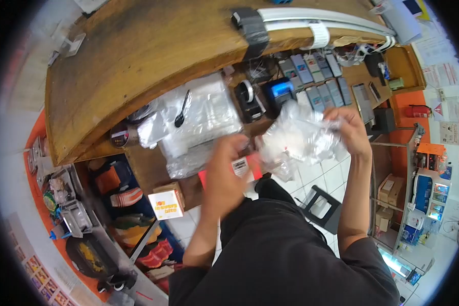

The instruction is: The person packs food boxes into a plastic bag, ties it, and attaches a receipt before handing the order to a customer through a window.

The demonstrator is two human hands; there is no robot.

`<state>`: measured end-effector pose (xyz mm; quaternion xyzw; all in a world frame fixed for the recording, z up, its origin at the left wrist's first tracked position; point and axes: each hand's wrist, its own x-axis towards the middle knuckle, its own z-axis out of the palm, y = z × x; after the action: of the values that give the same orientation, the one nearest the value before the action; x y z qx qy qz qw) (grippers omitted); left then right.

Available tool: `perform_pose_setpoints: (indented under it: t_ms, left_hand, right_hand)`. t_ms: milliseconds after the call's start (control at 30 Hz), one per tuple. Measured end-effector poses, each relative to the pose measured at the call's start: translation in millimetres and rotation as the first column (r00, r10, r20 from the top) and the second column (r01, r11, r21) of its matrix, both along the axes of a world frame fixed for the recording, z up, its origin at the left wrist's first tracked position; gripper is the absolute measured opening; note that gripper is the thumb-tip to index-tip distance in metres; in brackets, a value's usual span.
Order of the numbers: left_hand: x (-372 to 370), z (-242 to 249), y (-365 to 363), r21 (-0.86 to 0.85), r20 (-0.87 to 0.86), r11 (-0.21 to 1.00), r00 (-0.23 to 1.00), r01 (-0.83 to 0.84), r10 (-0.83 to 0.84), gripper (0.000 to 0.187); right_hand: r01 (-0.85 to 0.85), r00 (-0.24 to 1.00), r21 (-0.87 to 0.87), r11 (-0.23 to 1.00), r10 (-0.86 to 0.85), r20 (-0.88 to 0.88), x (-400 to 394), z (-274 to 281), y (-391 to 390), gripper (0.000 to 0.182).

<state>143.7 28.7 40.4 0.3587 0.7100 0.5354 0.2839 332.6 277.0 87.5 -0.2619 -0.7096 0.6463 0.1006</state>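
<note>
My left hand [224, 176] grips a red packet with a white barcode label [242, 168] and the lower edge of a crumpled clear plastic bag [298, 135]. My right hand [349, 130] pinches the bag's upper right edge, and the bag is stretched between the two hands above the floor, just in front of the counter. Something white shows through the plastic; I cannot tell what it is.
A curved wooden counter top [153, 51] arches over a lower shelf with a stack of clear plastic bags [199, 120], a black spoon [181, 111], a tape dispenser [249, 99] and several grey-blue boxes [316, 76]. A small orange-printed box [166, 204] and a black step stool [321, 206] sit near the floor.
</note>
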Motion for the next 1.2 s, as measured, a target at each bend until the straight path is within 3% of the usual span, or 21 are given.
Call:
perform_pose_setpoints:
  t_ms: [67,100,167,233,267,300,400,467,533,567,667,767,833,900,967,1000,1033,1100,1133,1167,1200]
  left_hand:
    - [62,-13,20,-0.257,-0.391,0.966,0.918,-0.04,-0.065,0.075]
    - [78,-19,33,-0.251,-0.404,0.967,0.913,-0.048,-0.059,0.075]
    - [98,-31,56,-0.614,-0.191,0.777,0.93,0.136,-0.314,0.076]
    - [99,-63,63,-0.569,-0.268,0.818,0.921,0.086,-0.283,0.072]
    - [98,-71,62,-0.524,-0.322,0.85,0.911,0.054,-0.256,0.069]
    - [95,-59,63,-0.525,-0.343,0.85,0.906,0.035,-0.249,0.069]
    - [97,-24,56,-0.46,-0.276,0.887,0.956,-0.04,-0.1,0.059]
    - [107,-22,53,-0.214,-0.478,0.976,0.875,-0.034,-0.074,0.045]
    - [121,-13,55,-0.281,-0.389,0.953,0.921,-0.109,-0.009,0.04]
    - [129,-7,55,-0.366,-0.275,0.915,0.959,-0.167,0.065,0.036]
    - [145,8,65,-0.461,-0.297,0.852,0.948,-0.248,0.115,0.031]
    - [150,0,70,-0.359,-0.198,0.88,0.947,-0.309,0.252,0.028]
    - [150,-2,67,-0.35,-0.25,0.865,0.926,-0.359,0.283,0.028]
    - [149,-4,59,-0.35,-0.29,0.84,0.9,-0.415,0.324,0.028]
    - [146,-3,55,-0.493,-0.304,0.8,0.929,-0.342,0.21,0.03]
    - [149,13,64,-0.537,-0.162,0.786,0.952,-0.305,0.259,0.033]
    - [151,2,60,-0.551,-0.148,0.775,0.951,-0.308,0.272,0.033]
    - [151,-27,41,-0.11,0.097,0.955,0.953,-0.276,0.287,0.057]
    - [153,-23,34,-0.14,0.117,0.948,0.945,-0.287,0.304,0.057]
    - [150,-14,34,-0.256,-0.137,0.927,0.96,-0.273,0.245,0.078]
    - [146,-9,35,-0.366,-0.375,0.886,0.917,-0.283,0.138,0.099]
  right_hand:
    - [-0.231,0.952,0.109,0.967,0.202,0.23,16,-14,14,0.017]
    - [-0.416,0.866,0.168,0.894,0.333,0.373,16,-31,16,0.021]
    - [-0.655,0.708,0.245,0.715,0.469,0.528,3,-89,17,0.028]
    - [-0.689,0.724,0.529,0.495,0.515,0.46,-11,-169,12,0.035]
    - [-0.767,0.63,0.443,0.463,0.417,0.655,-33,-165,2,0.037]
    - [-0.824,0.503,0.345,0.449,0.299,0.811,-53,-159,-5,0.039]
    - [-0.747,0.533,0.439,0.5,0.054,0.845,-64,-201,0,0.046]
    - [-0.748,0.494,0.351,0.563,0.118,0.861,-65,-236,26,0.051]
    - [-0.813,0.288,0.144,0.564,0.175,0.941,-62,-209,44,0.064]
    - [-0.809,0.304,0.155,0.567,0.177,0.936,-58,-212,47,0.064]
    - [-0.806,0.42,0.212,0.553,0.281,0.863,-49,-245,47,0.065]
    - [-0.766,0.497,0.253,0.592,0.294,0.816,-25,-255,36,0.061]
    - [-0.806,0.591,0.562,0.184,0.277,0.758,19,-156,37,0.052]
    - [-0.966,0.216,0.249,-0.065,0.32,0.922,42,-83,58,0.042]
    - [-0.92,0.222,0.329,-0.213,0.409,0.885,63,-46,72,0.036]
    - [-0.85,0.224,0.415,-0.325,0.491,0.842,72,-33,80,0.03]
    - [-0.852,0.201,0.403,-0.334,0.503,0.84,76,-18,90,0.03]
    - [-0.765,0.306,0.643,-0.049,0.85,0.429,78,-3,111,0.027]
    - [-0.739,0.519,0.588,0.33,0.835,0.183,88,-14,122,0.028]
    - [-0.62,0.717,0.433,0.654,0.696,-0.025,98,-27,138,0.031]
    - [-0.601,0.769,0.443,0.665,0.632,0.094,104,-38,155,0.045]
